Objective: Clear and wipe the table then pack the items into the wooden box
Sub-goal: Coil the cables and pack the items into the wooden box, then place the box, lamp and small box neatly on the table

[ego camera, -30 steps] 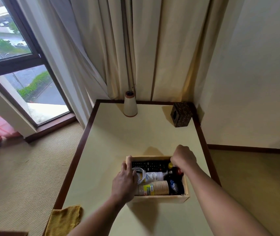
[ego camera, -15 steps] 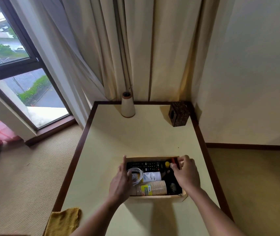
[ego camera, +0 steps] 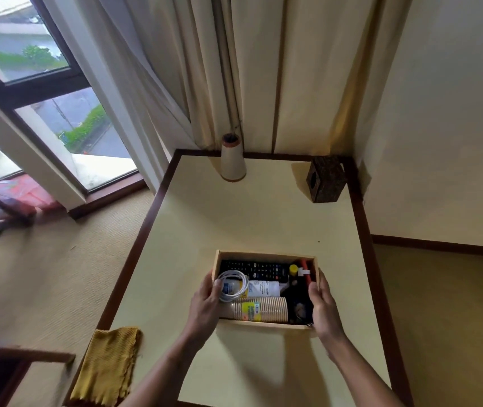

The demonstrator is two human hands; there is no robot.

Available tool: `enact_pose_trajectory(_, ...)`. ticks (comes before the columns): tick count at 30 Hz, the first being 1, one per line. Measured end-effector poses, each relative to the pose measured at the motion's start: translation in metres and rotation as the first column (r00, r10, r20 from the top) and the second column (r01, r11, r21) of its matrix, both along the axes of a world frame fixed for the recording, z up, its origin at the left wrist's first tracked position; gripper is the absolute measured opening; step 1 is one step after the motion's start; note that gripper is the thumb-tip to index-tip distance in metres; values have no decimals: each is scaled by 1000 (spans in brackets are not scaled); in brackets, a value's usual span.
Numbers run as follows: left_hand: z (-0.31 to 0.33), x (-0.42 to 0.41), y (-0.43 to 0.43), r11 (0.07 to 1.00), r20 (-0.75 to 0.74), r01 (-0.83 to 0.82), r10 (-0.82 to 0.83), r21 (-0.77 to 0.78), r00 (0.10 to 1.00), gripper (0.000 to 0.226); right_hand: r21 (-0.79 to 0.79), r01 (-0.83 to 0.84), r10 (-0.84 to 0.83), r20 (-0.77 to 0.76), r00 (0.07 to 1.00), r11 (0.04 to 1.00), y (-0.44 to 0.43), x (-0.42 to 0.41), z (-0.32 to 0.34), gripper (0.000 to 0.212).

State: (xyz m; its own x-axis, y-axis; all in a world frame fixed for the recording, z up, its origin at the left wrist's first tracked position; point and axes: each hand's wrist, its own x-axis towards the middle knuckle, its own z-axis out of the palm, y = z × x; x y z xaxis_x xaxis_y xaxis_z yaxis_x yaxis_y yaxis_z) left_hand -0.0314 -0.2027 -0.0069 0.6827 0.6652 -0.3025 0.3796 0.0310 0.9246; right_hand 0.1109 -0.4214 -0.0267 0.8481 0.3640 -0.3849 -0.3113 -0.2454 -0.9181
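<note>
From the wooden box [ego camera: 266, 254], an open stretch of tabletop [ego camera: 263, 218] ran toward 12 o'clock. It reached as far as a pale cone-shaped vase [ego camera: 232, 161] at about 11 o'clock and a dark cube-shaped holder [ego camera: 326, 180] at about 1 o'clock, both near the far edge, with a wide gap between them. Behind them the curtain [ego camera: 307, 71] closed the way, and the wall [ego camera: 454, 118] stood close along the 3 o'clock side.

The box walls at 9 and 3 o'clock were taken by the left hand [ego camera: 205, 304] and the right hand [ego camera: 325, 306], which held them. Inside, the box was tightly packed. At 6 o'clock, open tabletop lay between the forearms. At 8 o'clock, a yellow cloth [ego camera: 108, 365] covered the near-left edge.
</note>
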Motion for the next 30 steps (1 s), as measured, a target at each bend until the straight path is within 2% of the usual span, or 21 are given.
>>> enact_pose_trajectory(4, 10, 2, 17, 1000, 14, 12, -11, -27, 1000, 25, 54, 10, -11, 17, 1000, 998, 17, 1, 11, 57)
enact_pose_trajectory(7, 25, 13, 49, 1000, 32, 5, -4, -20, 999, 25, 80, -23, 21, 23, 1000, 997, 48, 13, 19, 75)
enact_pose_trajectory(11, 41, 32, 110, 999, 56, 15, -13, -42, 998, 25, 81, -57, 52, 68, 996, 995, 112, 32, 29, 82)
enact_pose_trajectory(15, 42, 55, 185, 1000, 66, -4, 5, -12, 998, 22, 69, -82, 75, 103, 992, 994, 192, 58, 36, 79)
enact_pose_trajectory(20, 32, 96, 268, 998, 72, -49, 46, 34, 996, 24, 71, -88, 81, 100, 992, 994, 275, 98, 14, 77)
enact_pose_trajectory(25, 4, 126, 323, 998, 38, -63, 64, -3, 997, 31, 82, -104, 98, 79, 992, 991, 326, 120, 10, 74)
enact_pose_trajectory(28, -12, 132, 338, 998, 17, -55, 55, 24, 998, 31, -8, -71, 71, 53, 996, 997, 340, 128, 17, 66)
enact_pose_trajectory(30, -19, 133, 340, 995, -8, -47, 48, 86, 999, 33, -172, 50, -17, 184, 983, 984, 353, 147, 26, 59)
